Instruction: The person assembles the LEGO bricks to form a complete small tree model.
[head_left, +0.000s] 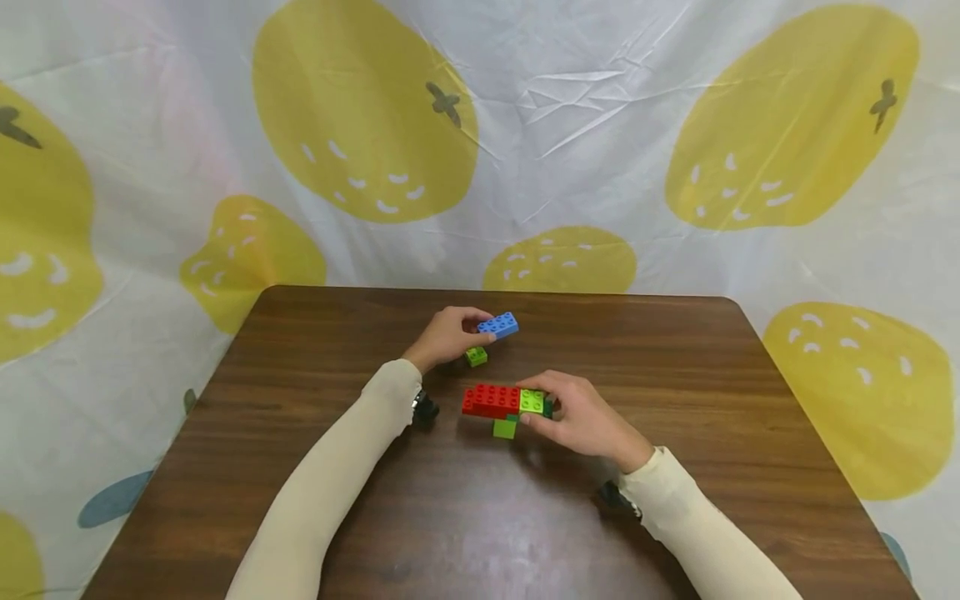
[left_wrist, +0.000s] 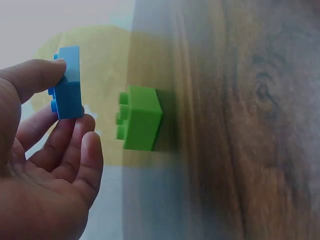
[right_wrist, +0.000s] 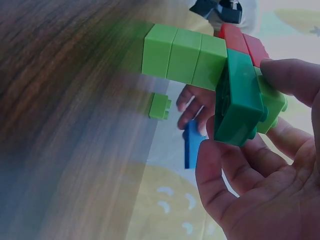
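Note:
My left hand (head_left: 441,337) pinches a blue toy brick (head_left: 501,325) between thumb and fingers, held above the table in the left wrist view. Close below it, a small lime green brick (head_left: 477,357) sits on the tabletop, studs up. With thumb and fingers my right hand (head_left: 583,417) grips a built brick piece at its right end. This piece has a red part (head_left: 491,401) on top beside a lime brick (head_left: 532,401). A dark green brick (right_wrist: 242,95) lies under these, and a column of several lime bricks (right_wrist: 185,57) runs down toward the table.
The brown wooden table (head_left: 675,350) has rounded far corners. Behind it hangs a white cloth (head_left: 577,150) printed with large yellow fruit. Dark wrist devices (head_left: 425,408) are strapped at both cream sleeves (head_left: 322,492).

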